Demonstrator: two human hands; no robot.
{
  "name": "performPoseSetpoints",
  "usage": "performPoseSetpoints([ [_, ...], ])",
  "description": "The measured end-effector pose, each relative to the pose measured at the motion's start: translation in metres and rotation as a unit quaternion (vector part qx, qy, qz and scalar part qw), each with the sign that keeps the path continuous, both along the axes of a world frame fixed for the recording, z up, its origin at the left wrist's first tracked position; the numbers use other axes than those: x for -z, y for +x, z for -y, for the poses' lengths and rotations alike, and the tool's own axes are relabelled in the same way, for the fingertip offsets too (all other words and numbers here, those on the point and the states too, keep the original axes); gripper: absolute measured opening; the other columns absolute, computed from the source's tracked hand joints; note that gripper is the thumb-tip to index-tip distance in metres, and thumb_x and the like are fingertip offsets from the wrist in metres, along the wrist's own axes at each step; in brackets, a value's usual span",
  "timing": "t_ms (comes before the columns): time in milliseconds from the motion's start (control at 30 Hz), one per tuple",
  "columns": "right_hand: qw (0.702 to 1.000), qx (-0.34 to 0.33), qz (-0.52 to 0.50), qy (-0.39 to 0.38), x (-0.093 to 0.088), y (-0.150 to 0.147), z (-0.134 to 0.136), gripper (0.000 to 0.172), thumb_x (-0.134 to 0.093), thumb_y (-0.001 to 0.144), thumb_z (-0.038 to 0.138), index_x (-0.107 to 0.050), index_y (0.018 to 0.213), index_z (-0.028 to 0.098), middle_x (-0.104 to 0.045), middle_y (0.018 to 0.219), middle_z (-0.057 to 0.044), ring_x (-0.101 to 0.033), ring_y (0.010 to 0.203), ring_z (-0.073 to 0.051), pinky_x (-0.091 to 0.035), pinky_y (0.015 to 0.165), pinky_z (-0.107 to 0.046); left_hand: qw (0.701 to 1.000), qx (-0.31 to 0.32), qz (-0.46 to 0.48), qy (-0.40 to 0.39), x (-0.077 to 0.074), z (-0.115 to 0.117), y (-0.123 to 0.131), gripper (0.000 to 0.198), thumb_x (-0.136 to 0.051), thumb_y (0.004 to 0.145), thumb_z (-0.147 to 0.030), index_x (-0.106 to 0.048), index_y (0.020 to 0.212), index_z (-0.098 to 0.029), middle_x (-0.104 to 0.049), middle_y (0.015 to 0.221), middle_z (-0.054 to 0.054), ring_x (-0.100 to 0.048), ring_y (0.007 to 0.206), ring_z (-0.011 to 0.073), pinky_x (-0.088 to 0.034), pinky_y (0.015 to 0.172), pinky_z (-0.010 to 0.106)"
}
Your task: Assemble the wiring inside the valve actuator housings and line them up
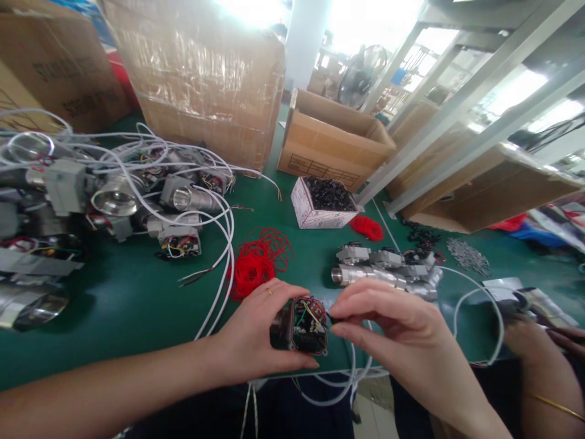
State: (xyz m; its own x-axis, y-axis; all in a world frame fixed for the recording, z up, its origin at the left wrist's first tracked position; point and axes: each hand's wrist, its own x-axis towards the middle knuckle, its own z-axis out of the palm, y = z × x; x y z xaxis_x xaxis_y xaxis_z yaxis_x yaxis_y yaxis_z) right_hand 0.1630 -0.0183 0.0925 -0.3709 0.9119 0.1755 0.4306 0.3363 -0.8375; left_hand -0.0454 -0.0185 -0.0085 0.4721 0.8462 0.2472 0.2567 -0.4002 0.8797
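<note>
Near the front edge of the bench, my left hand (256,332) grips an opened electric valve actuator (309,329) from its left side. Its open face is toward me, showing a circuit board with red, yellow, white and green wires. My right hand (384,329) pinches a small black part (336,318) between thumb and fingertips at the housing's right side. What this part is, and whether it touches the housing, I cannot tell. Beneath my right hand a white cable (353,366) hangs over the bench edge. A red wire bundle (252,268) lies just beyond my left hand.
Metal valves with grey actuators (116,198) and white cables pile up at the left. More valves (370,273) lie right of centre. Behind stand a small box of black parts (323,210) and cardboard boxes (329,143). A co-worker's arm (543,360) is at the right.
</note>
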Motion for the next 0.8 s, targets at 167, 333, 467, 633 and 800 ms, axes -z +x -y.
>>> performPoseSetpoints([
  [167,0.993,-0.067,0.083,0.047,-0.003,-0.010,0.011,0.023,-0.065,0.089,0.008,-0.078,0.094,0.026,-0.074,0.091,-0.003,-0.072,0.078,-0.016,-0.059,0.068,-0.024,0.999,0.012,-0.003,0.031,0.006,0.000,0.003,0.071,-0.094,0.066,-0.044,-0.056,0.122,-0.021,-0.070,0.112,0.008,-0.063,0.100,0.0275,-0.050,0.091,0.042],
  [333,0.968,-0.118,0.199,0.095,-0.003,-0.026,0.012,0.019,-0.057,0.087,0.001,-0.066,0.086,0.018,-0.068,0.083,-0.004,-0.066,0.073,-0.017,-0.055,0.064,-0.025,0.999,0.018,0.003,0.034,0.006,0.000,0.002,0.064,-0.091,0.070,-0.040,-0.057,0.120,-0.018,-0.070,0.110,0.007,-0.063,0.098,0.0263,-0.049,0.090,0.041],
  [467,0.934,-0.134,0.293,0.152,-0.001,-0.031,0.008,0.022,-0.056,0.079,-0.005,-0.061,0.079,0.016,-0.064,0.077,-0.004,-0.061,0.067,-0.018,-0.049,0.058,-0.027,0.999,0.011,0.011,0.034,0.007,0.000,0.003,0.064,-0.092,0.068,-0.043,-0.058,0.117,-0.019,-0.070,0.107,0.007,-0.063,0.096,0.0266,-0.050,0.088,0.040],
  [633,0.918,-0.130,0.328,0.179,-0.003,-0.032,0.004,0.021,-0.056,0.081,-0.006,-0.062,0.077,0.015,-0.062,0.075,-0.005,-0.056,0.063,-0.016,-0.044,0.054,-0.027,0.999,0.010,0.021,0.037,0.008,0.000,0.003,0.067,-0.093,0.067,-0.043,-0.058,0.118,-0.020,-0.070,0.106,0.006,-0.062,0.094,0.0259,-0.049,0.086,0.039],
  [800,0.925,-0.155,0.314,0.148,-0.005,-0.031,0.004,0.024,-0.053,0.084,-0.005,-0.061,0.076,0.017,-0.062,0.077,-0.004,-0.056,0.065,-0.015,-0.044,0.056,-0.026,0.998,0.012,0.024,0.048,0.008,0.000,0.003,0.068,-0.096,0.064,-0.040,-0.058,0.117,-0.019,-0.070,0.104,0.007,-0.062,0.092,0.0256,-0.049,0.084,0.038],
])
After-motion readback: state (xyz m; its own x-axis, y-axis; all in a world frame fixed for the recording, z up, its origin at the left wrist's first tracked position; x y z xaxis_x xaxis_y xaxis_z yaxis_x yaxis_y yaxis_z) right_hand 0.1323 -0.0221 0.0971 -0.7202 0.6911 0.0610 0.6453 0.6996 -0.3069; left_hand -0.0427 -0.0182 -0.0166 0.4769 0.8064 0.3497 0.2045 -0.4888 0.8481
